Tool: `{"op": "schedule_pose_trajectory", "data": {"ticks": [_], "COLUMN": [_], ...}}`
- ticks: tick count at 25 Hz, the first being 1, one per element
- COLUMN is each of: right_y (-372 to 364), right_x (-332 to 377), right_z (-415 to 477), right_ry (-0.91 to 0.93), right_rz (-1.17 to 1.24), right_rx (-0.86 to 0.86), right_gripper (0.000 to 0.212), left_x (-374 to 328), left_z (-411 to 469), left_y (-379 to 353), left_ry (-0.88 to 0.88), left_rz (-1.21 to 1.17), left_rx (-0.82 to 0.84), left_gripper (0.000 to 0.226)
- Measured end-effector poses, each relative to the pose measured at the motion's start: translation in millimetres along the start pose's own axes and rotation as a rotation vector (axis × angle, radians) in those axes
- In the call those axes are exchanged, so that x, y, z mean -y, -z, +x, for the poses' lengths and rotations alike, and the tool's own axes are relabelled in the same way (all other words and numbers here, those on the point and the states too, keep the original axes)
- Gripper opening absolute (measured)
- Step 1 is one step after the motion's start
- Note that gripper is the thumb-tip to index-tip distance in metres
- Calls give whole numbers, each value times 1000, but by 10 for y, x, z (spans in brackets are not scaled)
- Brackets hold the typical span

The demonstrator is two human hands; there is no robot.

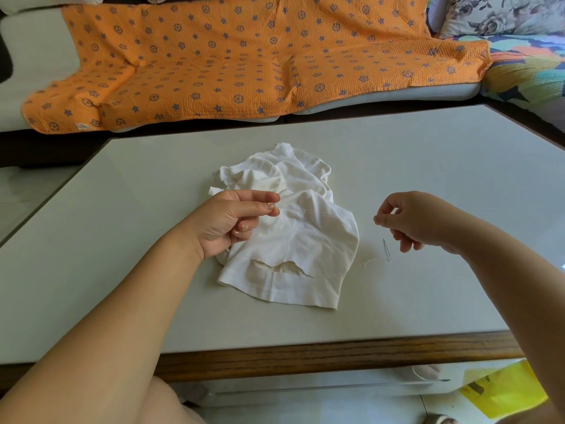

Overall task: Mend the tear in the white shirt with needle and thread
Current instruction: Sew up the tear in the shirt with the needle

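Observation:
A crumpled white shirt [293, 240] lies in the middle of the table, with a wide tear [284, 266] near its front hem. My left hand [235, 223] hovers over the shirt's left part and pinches one end of a thin white thread [324, 214] between thumb and forefinger. The thread runs taut to my right hand [409, 221], which pinches the other end just right of the shirt. A needle [386, 249] lies on the table below my right hand. A short scrap of thread [368, 262] lies beside it.
The pale table [122, 240] has a wooden front edge [336, 353]. Behind it stands a sofa under an orange patterned blanket [244, 56]. A floral cushion [501, 13] is at the back right. A yellow bag [504, 390] lies on the floor at the lower right.

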State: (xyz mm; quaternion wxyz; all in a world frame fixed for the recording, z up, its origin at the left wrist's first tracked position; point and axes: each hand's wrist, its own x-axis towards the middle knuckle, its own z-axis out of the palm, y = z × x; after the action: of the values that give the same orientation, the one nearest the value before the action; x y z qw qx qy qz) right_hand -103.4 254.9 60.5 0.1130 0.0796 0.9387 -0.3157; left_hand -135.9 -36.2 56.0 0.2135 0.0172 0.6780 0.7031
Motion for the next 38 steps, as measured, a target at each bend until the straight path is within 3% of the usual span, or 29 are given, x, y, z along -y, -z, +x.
{"op": "schedule_pose_trajectory", "data": {"ticks": [6, 15, 18, 20, 21, 23, 24, 26, 28, 31, 38], "right_y": [-14, -23, -10, -37, -62, -149, -219, -366, -463, -488, -441], "right_x": [-23, -139, -55, 143, 274, 528, 603, 623, 616, 616, 573], "right_z": [41, 284, 221, 66, -38, -229, -263, -244, -204, -172, -162], "right_ry": [-60, -253, -174, 149, 290, 392, 378, 347, 332, 277, 217], "right_rz": [-102, -499, -625, -401, -149, 323, 433, 470, 477, 529, 588], "right_rx": [11, 1, -190, -430, -435, -136, 45, 290, 392, 437, 358], "right_gripper": [12, 16, 18, 18, 17, 16, 20, 26, 25, 26, 22], "left_x": [15, 17, 16, 9, 3, -7, -8, -13, -19, -29, -16], "left_z": [15, -15, -18, -22, -26, -34, -40, -54, -66, -73, -62], "left_y": [16, 12, 21, 13, 2, -21, -30, -47, -54, -50, -47], "left_ry": [5, 5, 10, 9, 7, -2, -6, -22, -40, -49, -40], "left_rz": [17, 52, 87, 126, 145, 178, 192, 209, 220, 258, 267], "left_rx": [-8, 13, 18, 36, 48, 73, 85, 123, 154, 169, 163], "left_gripper": [15, 23, 18, 20, 20, 19, 20, 22, 23, 23, 23]}}
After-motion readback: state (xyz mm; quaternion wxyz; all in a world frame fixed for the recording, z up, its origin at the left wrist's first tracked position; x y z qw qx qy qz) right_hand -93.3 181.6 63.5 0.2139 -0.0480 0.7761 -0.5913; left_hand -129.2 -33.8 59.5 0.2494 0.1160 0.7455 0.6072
